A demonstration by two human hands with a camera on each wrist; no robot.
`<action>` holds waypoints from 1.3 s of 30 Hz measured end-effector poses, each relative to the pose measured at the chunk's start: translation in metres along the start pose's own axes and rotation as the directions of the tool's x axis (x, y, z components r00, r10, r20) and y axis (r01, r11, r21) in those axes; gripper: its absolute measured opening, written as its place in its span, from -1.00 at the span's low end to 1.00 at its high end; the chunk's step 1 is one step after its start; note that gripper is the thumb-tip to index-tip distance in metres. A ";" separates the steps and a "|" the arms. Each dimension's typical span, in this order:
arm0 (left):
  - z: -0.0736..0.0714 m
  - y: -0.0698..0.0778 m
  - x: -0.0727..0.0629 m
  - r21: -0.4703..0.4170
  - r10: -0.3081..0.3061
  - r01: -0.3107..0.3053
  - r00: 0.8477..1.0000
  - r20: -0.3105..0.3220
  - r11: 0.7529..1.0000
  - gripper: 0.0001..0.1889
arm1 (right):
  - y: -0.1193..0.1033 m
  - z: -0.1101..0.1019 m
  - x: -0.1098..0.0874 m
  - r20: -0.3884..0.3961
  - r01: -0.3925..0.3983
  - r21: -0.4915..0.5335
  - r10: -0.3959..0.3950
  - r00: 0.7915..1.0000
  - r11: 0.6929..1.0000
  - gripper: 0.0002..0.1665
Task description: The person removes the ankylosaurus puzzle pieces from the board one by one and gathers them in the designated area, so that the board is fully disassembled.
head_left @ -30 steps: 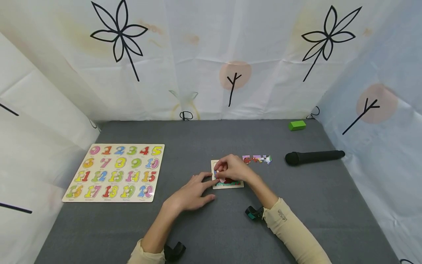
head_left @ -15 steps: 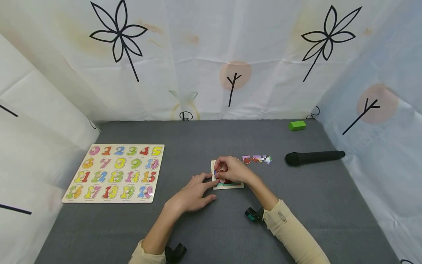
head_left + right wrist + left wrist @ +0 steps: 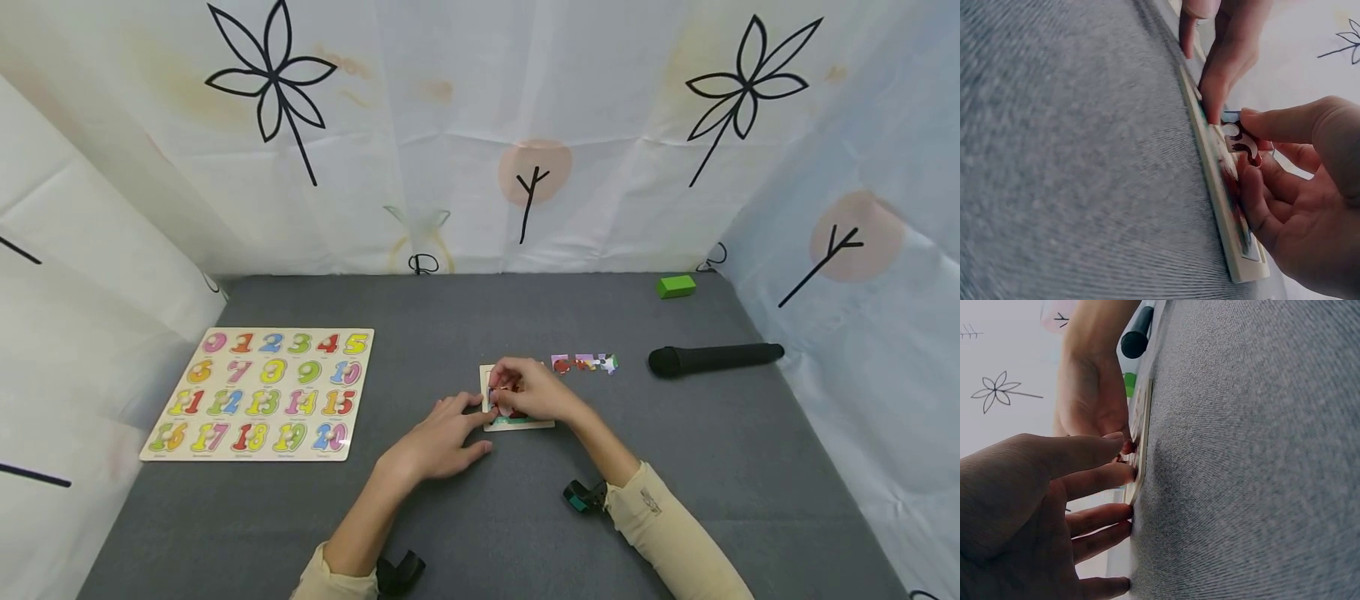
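A small jigsaw piece [image 3: 1241,140] with a brown and white picture is pinched between the thumb and fingers of my right hand [image 3: 536,390]. It stands tilted, close over the left part of a small wooden puzzle board [image 3: 1211,181] that holds some coloured pieces. My left hand [image 3: 435,446] lies at the board's left side, fingers fairly straight. In the left wrist view its fingertips [image 3: 1125,511] are right at the board's edge. From the head view, my right hand hides much of the board [image 3: 519,426].
Several loose jigsaw pieces [image 3: 585,362] lie just right of the puzzle board. A large number board [image 3: 352,446] is on the left of the grey table [image 3: 450,317]. To the right are a black microphone [image 3: 716,358] and a green block [image 3: 676,286].
My right hand keeps its pinch above the board and has shifted only slightly, its forearm moving a little to the right. The left hand stays in place at the board's side.
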State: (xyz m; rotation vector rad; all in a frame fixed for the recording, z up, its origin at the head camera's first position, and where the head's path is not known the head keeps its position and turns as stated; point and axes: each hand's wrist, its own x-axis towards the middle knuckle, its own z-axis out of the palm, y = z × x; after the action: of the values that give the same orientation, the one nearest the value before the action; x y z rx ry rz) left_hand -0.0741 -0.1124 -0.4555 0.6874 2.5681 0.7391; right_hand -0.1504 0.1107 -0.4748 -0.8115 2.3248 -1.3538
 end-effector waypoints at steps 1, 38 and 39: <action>0.000 0.000 0.000 0.000 -0.001 0.001 1.000 0.001 1.000 -0.45 | 0.000 -0.001 -0.001 -0.007 0.000 0.010 0.000 1.000 1.000 -0.91; 0.001 0.001 -0.002 0.002 0.001 -0.001 1.000 -0.027 1.000 -0.42 | 0.032 -0.066 -0.061 -0.201 -0.157 -0.034 0.148 0.969 0.987 -0.81; 0.002 0.001 -0.002 0.004 0.003 -0.002 1.000 -0.028 1.000 -0.42 | 0.032 -0.066 -0.061 -0.197 -0.155 -0.030 0.146 0.969 0.987 -0.81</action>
State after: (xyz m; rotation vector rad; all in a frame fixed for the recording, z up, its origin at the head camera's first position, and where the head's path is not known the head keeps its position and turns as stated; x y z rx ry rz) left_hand -0.0718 -0.1121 -0.4559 0.6863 2.5950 0.7501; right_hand -0.1484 0.2063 -0.4704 -0.5219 2.5165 -1.3730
